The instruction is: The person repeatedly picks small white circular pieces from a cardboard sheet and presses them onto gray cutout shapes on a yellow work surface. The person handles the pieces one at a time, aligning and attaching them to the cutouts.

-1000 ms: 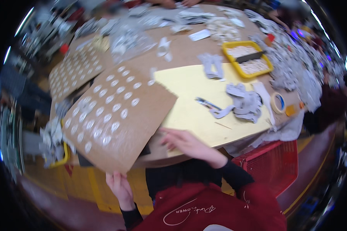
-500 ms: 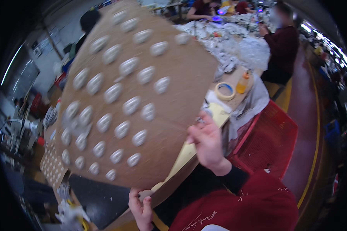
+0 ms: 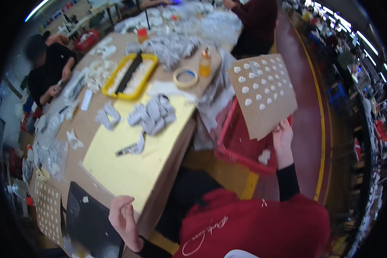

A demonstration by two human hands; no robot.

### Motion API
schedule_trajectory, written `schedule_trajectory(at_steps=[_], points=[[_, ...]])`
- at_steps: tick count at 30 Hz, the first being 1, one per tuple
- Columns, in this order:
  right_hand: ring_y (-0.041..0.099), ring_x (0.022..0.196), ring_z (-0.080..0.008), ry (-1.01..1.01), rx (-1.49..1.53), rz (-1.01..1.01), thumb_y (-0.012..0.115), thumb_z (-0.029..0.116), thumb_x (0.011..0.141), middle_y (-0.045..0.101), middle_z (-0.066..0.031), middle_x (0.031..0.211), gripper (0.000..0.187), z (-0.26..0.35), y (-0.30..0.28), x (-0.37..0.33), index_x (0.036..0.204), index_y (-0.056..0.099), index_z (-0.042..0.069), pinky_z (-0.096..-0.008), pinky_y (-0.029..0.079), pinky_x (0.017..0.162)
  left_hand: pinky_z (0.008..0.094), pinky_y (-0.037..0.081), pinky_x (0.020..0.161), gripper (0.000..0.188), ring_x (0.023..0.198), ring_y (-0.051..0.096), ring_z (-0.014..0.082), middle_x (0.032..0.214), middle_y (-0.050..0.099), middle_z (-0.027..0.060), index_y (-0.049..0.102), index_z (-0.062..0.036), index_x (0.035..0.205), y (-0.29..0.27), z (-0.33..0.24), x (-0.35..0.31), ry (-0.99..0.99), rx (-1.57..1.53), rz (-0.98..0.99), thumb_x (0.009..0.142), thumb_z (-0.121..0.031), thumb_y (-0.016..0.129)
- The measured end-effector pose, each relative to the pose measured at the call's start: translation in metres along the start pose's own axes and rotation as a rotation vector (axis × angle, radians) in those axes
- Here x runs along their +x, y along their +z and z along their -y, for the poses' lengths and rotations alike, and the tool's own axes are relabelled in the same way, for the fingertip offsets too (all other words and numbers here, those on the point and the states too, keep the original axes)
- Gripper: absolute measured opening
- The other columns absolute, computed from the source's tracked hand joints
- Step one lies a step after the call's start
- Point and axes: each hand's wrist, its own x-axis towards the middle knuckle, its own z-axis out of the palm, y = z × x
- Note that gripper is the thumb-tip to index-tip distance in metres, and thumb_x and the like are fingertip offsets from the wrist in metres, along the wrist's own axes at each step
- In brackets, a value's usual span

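My right hand (image 3: 283,139) grips the lower edge of a brown cardboard sheet (image 3: 256,116) covered with rows of small white oval pieces. It holds the sheet tilted, out to the right above a red plastic crate (image 3: 223,150). My left hand (image 3: 124,220) is empty, its fingers apart, over the near end of the table beside a black board (image 3: 84,215). On the table a yellow sheet (image 3: 112,159) carries grey fabric strips (image 3: 155,115) and a small dark tool with a grey scrap (image 3: 131,149), too blurred to name.
A yellow tray (image 3: 151,69) of small white pieces, a tape roll (image 3: 195,79) and an orange-liquid bottle (image 3: 205,64) stand farther back. Another dotted cardboard sheet (image 3: 48,210) lies near left. One person (image 3: 49,73) sits across the table, another (image 3: 260,21) at the far right.
The cardboard sheet has swung from in front of me to the right, held by my right hand alone. My left hand has let go of it. The tabletop has come into view.
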Motion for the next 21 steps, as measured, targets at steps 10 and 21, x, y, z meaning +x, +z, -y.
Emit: schedule_trajectory(at_steps=[10, 21], points=[[0.042, 0.052, -0.0034, 0.281, -0.519, 0.037, 0.046, 0.004, 0.096, 0.055, 0.0071, 0.079, 0.032, -0.126, -0.130, 0.003, 0.125, 0.061, 0.008, -0.0196, 0.035, 0.046, 0.0310, 0.048, 0.080, 0.008, 0.085, 0.062, 0.0235, 0.090, 0.066, 0.0136, 0.066, 0.0026, 0.095, -0.030, -0.001, -0.028, 0.007, 0.060, 0.014, 0.093, 0.002, 0.059], [0.045, 0.050, -0.0039, 0.429, -0.649, -0.208, 0.049, 0.019, 0.104, 0.057, 0.0056, 0.075, 0.033, -0.169, -0.160, 0.018, 0.135, 0.056, 0.010, -0.0192, 0.037, 0.042, 0.0347, 0.045, 0.088, 0.029, 0.099, 0.056, 0.0227, 0.108, 0.060, 0.0149, 0.057, 0.0030, 0.119, -0.061, -0.020, -0.031, 0.162, 0.038, -0.248, 0.097, -0.015, 0.063]])
